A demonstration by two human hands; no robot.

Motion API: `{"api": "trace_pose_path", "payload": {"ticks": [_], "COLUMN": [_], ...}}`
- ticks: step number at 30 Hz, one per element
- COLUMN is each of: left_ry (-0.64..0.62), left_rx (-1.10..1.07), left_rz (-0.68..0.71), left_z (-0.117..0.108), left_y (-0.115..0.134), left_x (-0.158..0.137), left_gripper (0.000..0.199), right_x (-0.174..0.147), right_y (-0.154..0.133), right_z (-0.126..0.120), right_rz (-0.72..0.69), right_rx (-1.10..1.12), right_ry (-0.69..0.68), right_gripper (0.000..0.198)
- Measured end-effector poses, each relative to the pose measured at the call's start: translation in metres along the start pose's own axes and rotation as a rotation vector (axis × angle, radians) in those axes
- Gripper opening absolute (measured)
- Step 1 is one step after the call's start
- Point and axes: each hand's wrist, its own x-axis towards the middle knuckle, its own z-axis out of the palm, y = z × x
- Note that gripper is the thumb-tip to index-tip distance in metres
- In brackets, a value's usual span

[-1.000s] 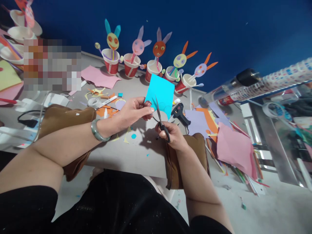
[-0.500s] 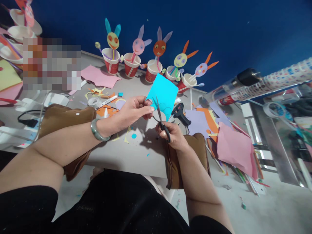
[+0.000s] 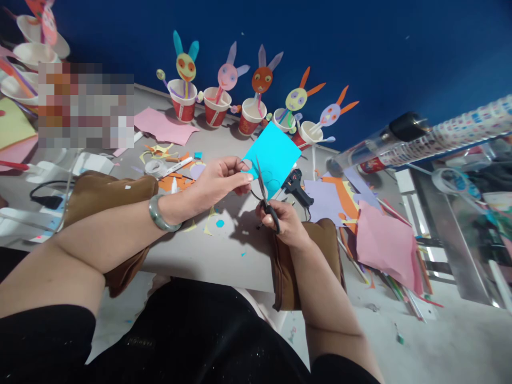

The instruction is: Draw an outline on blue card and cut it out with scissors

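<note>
My left hand (image 3: 230,176) pinches the left corner of a bright blue sheet of paper (image 3: 276,149), held up above the table. Round outlines are drawn along the sheet's lower edge. My right hand (image 3: 284,221) grips black-handled scissors (image 3: 263,186) by the loops, blades pointing up and a little apart. The blades overlap the sheet's lower left edge, close to my left fingertips. A small blue paper piece (image 3: 220,223) lies on the table below the hands. Beyond the sheet's right corner rests a black glue gun (image 3: 298,189).
Several red paper cups (image 3: 216,113) with paper rabbit figures stand along the blue wall. Brown cushions (image 3: 112,197) lie at the table edge under my forearms. Pink paper (image 3: 388,245) and straws are at right, a tape roll (image 3: 154,167) and scraps at left.
The blue sheet has turned and shifted slightly to the right, its far right corner now over the top of the glue gun. Both hands and the scissors stay nearly in place.
</note>
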Motion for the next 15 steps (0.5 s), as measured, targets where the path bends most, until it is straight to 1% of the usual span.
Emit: {"api": "trace_pose_path", "payload": {"ticks": [8,15], "left_ry": [-0.012,0.004], "left_rx": [-0.022,-0.003], "left_rz": [0.016,0.014], "left_z": [-0.0018,-0.0018], "left_y": [-0.0016,-0.0006], "left_x": [0.0006,0.0003], "left_gripper": [0.019,0.023], "right_x": [-0.0007,-0.0007], "right_y": [-0.0033,-0.0032], "right_z": [0.0012,0.0006], "right_rz": [0.028,0.036], "right_rx": [0.026,0.014], "right_ry": [-0.005,-0.003], "right_gripper": [0.062,0.06]}}
